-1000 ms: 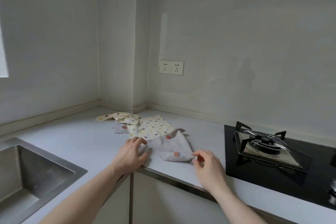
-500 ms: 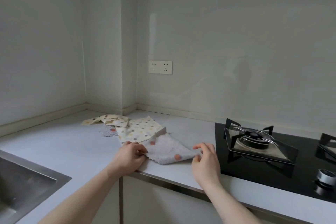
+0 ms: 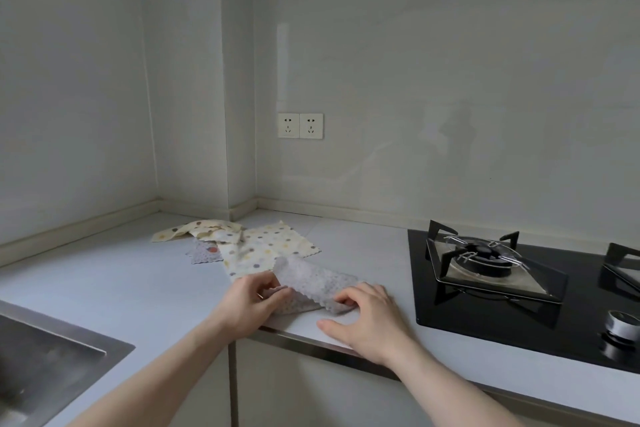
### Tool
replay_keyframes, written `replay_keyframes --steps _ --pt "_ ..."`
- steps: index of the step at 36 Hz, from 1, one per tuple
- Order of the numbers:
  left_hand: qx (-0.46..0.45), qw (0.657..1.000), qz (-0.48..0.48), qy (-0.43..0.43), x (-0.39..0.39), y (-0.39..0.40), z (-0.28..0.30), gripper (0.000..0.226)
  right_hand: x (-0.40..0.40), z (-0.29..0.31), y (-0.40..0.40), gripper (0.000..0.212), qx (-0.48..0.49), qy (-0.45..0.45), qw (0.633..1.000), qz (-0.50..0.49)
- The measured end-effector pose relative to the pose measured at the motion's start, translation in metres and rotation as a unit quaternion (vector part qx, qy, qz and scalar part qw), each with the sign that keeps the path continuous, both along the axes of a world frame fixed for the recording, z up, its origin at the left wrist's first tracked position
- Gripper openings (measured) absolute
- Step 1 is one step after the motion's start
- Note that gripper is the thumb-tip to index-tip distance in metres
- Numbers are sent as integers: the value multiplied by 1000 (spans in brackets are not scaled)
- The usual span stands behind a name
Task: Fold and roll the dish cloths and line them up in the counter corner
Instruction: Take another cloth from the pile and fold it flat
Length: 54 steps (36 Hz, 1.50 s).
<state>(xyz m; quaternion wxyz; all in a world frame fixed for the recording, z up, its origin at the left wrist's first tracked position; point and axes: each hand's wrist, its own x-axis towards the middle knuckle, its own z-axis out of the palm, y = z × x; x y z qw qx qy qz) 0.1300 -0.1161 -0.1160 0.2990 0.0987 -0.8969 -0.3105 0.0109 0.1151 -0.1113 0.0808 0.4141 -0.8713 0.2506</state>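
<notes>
Both hands work a grey dotted cloth point(image 3: 311, 282) at the desk's point(image 3: 104, 281) near edge. Left hand point(image 3: 251, 302) pinches its left end; right hand point(image 3: 367, 312) curls its fingers over the right end. It looks thin, limp and light, so I judge edges and corners the best holds. More cloths point(image 3: 263, 246) lie behind, toward the corner.

Cloth between the hands point(image 3: 311, 282): pale grey, faint dots
Cloth just beyond the left hand point(image 3: 268, 248): cream, yellow and grey dots
Far cloth point(image 3: 194, 229): cream, brownish dots
Hob right of the right hand point(image 3: 519, 288): black
Counter point(image 3: 121, 281): light grey
</notes>
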Motion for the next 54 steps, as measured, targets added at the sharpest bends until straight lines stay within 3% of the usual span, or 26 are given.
replay_keyframes --steps 5,9,11,19,26,29,35,46,49,54 --pt "-22 999 -39 -25 3 5 0 39 2 3 0 55 -12 -3 999 -38" --pt "-23 998 -51 -34 3 4 0 47 -4 -2 -2 14 -46 -3 998 -45" --pt "-19 998 -50 -31 3 3 0 48 -7 -4 -4 7 -83 -17 996 -40" --pt "21 1000 -17 11 6 5 4 44 -15 -6 0 29 -235 -31 966 -104" --pt "71 996 -4 61 10 4 7 44 -15 -2 3 22 -302 -81 934 -170" --pt "62 996 1 70 12 3 7 53 -16 -4 3 18 -302 -94 934 -166" --pt "78 990 27 116 20 16 16 47 -9 6 15 13 -353 -125 919 -126" --pt "47 986 35 153 38 34 140 51 -10 117 41 16 -407 -32 911 -54" --pt "70 987 53 135 43 41 161 51 -3 146 49 18 -391 -43 918 -44" --pt "78 994 76 12 43 41 165 41 -1 158 62 18 -337 -61 937 -62"
